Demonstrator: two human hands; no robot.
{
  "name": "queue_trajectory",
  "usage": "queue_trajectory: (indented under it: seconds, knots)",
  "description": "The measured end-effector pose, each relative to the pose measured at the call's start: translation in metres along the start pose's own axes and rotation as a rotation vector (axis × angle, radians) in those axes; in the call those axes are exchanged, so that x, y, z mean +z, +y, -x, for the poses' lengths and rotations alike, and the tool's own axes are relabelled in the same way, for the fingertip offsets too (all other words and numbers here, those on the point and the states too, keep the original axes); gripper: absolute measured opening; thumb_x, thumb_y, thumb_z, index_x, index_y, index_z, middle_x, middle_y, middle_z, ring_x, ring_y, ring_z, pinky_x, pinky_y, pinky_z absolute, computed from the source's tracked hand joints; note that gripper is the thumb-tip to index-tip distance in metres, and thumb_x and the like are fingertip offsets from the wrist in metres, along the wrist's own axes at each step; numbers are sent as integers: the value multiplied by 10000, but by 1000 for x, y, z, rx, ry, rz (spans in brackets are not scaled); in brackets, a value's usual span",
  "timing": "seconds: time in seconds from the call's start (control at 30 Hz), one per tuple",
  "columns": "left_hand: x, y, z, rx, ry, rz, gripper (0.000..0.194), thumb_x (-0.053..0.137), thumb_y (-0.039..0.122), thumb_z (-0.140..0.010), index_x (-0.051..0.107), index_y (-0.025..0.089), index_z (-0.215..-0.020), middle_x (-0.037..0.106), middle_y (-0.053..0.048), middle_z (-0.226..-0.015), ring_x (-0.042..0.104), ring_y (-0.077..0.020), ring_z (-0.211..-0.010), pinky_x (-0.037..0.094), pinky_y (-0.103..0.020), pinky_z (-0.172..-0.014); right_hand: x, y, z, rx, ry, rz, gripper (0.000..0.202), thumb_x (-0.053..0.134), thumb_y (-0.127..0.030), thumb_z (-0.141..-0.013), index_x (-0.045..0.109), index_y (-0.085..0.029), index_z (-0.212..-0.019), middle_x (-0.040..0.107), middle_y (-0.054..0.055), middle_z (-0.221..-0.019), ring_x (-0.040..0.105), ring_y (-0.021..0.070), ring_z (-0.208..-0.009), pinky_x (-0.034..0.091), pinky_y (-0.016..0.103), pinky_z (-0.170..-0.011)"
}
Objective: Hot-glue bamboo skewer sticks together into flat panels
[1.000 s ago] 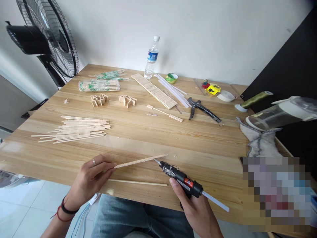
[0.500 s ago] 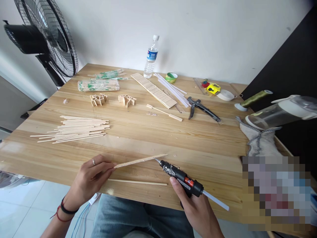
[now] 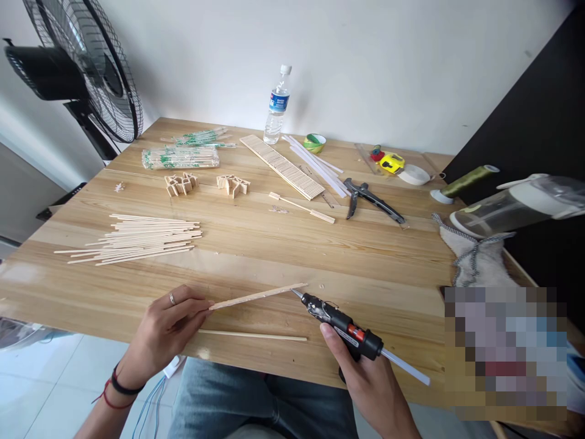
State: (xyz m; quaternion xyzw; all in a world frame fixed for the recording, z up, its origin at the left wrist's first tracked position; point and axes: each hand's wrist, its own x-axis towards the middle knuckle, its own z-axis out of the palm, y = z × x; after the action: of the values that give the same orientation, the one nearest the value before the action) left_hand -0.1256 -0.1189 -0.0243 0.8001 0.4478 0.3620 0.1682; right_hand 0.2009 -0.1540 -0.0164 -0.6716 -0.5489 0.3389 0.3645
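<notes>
The left hand [image 3: 176, 323] is to the left of the glue gun [image 3: 340, 323], back upward, its fingers bent and drawn together in a pinch pointing toward the gun, with the left forearm [image 3: 107, 408] slanting up from below. The right hand [image 3: 365, 372] is wrapped around the glue gun's handle, its thumb [image 3: 336, 344] extended along the near side, while the right forearm [image 3: 397, 414] angles up from below the gun's rear.

Looked like a home craft corner: we saw wooden table [image 3: 365, 262], floor fan [image 3: 86, 67], glue gun [image 3: 345, 326], thin sticks [image 3: 141, 239].
</notes>
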Motion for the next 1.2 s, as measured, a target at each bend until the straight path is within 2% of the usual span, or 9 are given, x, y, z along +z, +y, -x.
queue_trajectory:
  seconds: [0.27, 0.5, 0.73, 0.83, 1.0, 1.2]
  knots:
    - [0, -1, 0, -6, 1, -3, 163, 652, 87, -992, 763, 205, -1014, 758, -26, -980, 727, -127, -857, 559, -186, -765, -1, 1, -1, -4, 9, -7, 343, 600, -524, -984, 795, -249, -923, 779, 24, -786, 728, 270, -762, 570, 323, -696]
    - [-1, -1, 0, -4, 1, -1, 170, 644, 91, -994, 763, 210, -1012, 760, -28, -972, 729, -134, -847, 563, -198, -750, -6, 9, -3, -16, 7, 27, 366, 605, -527, -985, 742, -260, -774, 704, 9, -650, 680, 256, -659, 556, 322, -644]
    - [-1, -1, 2, -9, -10, -9, 179, 643, 79, -993, 757, 215, -1022, 754, -23, -984, 724, -130, -853, 555, -199, -753, -9, 12, -4, 13, 40, 63, 389, 613, -558, -967, 697, -252, -742, 760, 26, -771, 701, 261, -726, 530, 319, -617]
    - [0, -2, 2, -4, -11, -12, 187, 644, 73, -993, 753, 220, -1032, 753, -22, -998, 725, -128, -864, 555, -199, -762, -9, 12, -4, 10, 54, 65, 394, 610, -568, -964, 707, -248, -756, 763, 28, -788, 724, 280, -803, 559, 334, -699]
    - [0, -3, 2, -3, -13, -12, 192, 643, 72, -994, 753, 222, -1040, 758, -27, -1008, 731, -134, -879, 562, -205, -773, -8, 10, -4, 24, 77, 38, 380, 612, -569, -957, 796, -238, -926, 787, 35, -867, 742, 307, -942, 573, 363, -855]
    - [-1, -1, 3, -8, -7, -16, 182, 644, 85, -992, 761, 221, -1027, 767, -31, -987, 738, -139, -853, 568, -208, -749, -9, 10, -5, 34, 76, 37, 399, 600, -578, -964, 788, -231, -904, 764, 30, -808, 732, 295, -882, 573, 345, -796]
